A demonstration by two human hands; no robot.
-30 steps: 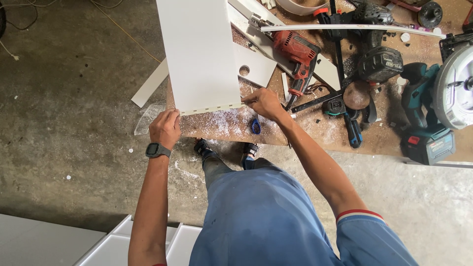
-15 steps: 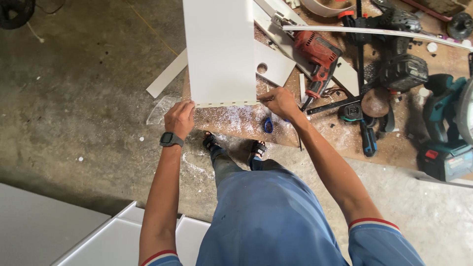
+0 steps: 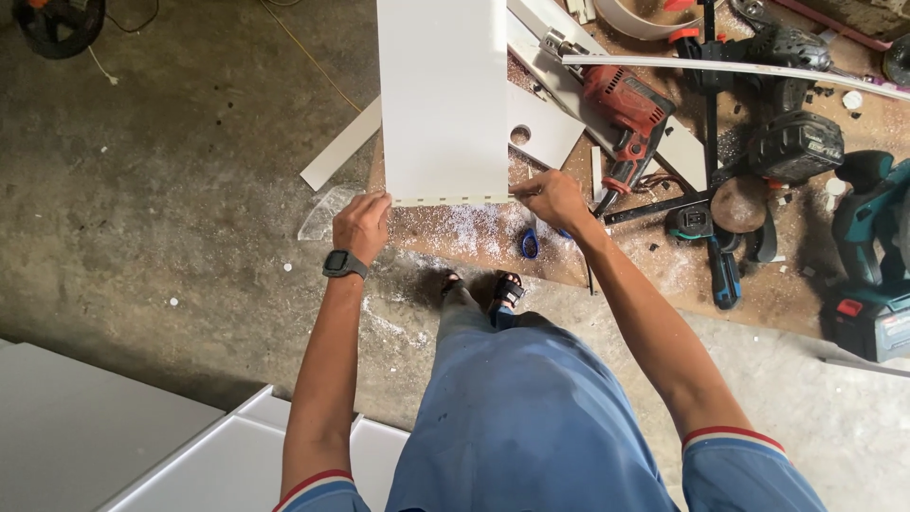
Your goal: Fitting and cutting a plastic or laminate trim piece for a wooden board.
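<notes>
Here we pinch the white panel [image 3: 441, 100] at its near corners, left hand [image 3: 361, 224] and right hand [image 3: 553, 197] closed on it, keeping it level above the floor [image 3: 171, 209].

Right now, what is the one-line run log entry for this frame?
left hand: grips near-left corner of white panel | right hand: grips near-right corner | red drill: lies right of panel | floor: concrete, dusty

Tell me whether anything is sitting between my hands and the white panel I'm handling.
Nothing visible is. The left hand and right hand each touch a near corner of the white panel. The red drill lies off to the right.
</notes>
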